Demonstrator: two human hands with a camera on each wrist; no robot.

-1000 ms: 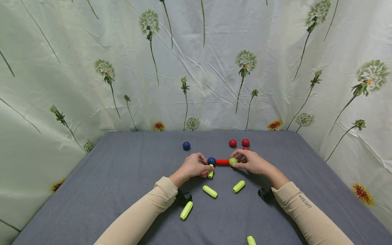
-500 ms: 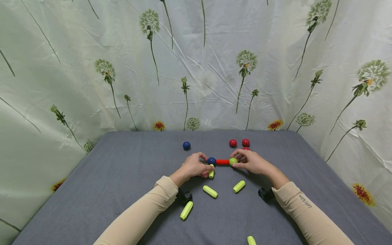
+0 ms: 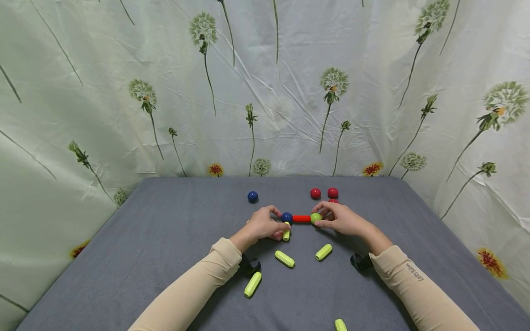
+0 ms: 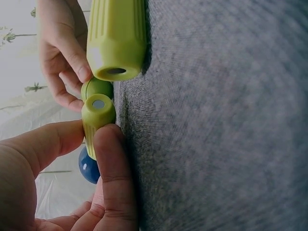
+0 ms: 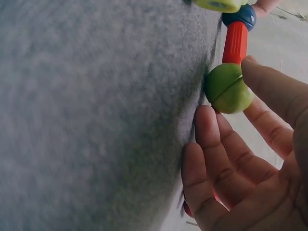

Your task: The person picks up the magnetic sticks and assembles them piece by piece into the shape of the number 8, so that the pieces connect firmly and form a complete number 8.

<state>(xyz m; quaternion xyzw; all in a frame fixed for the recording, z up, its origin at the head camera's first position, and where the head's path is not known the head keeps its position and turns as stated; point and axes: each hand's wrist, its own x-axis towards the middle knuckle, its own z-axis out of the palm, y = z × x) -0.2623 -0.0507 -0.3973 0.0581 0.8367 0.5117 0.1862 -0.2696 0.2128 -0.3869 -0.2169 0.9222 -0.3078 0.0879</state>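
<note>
Hands meet mid-table in head view. Left hand pinches a green rod w/ thumb + forefinger, its far end up against the blue ball. Right hand has fingertips on the green ball, likely steadying that end so the red rod between the two balls doesn't swing. The row lies on the grey cloth, center, just ahead of both wrists. Loose bits: three more green rods near the forearms, a fourth at the bottom edge, a spare blue ball farther back, red balls behind the right hand. Dandelion curtain around the table.

Left wrist view: thumb and forefinger curled onto the green rod, pinching its sides; blue ball sits right behind it, prob touching. Other hand's fingers and the green ball show beyond. A loose rod lies close to the lens.

Right wrist view: fingers lightly spread, slightly bent; two tips press the green ball from either side, more a light pinch than a grip. Red rod runs from it to the blue ball.
</note>
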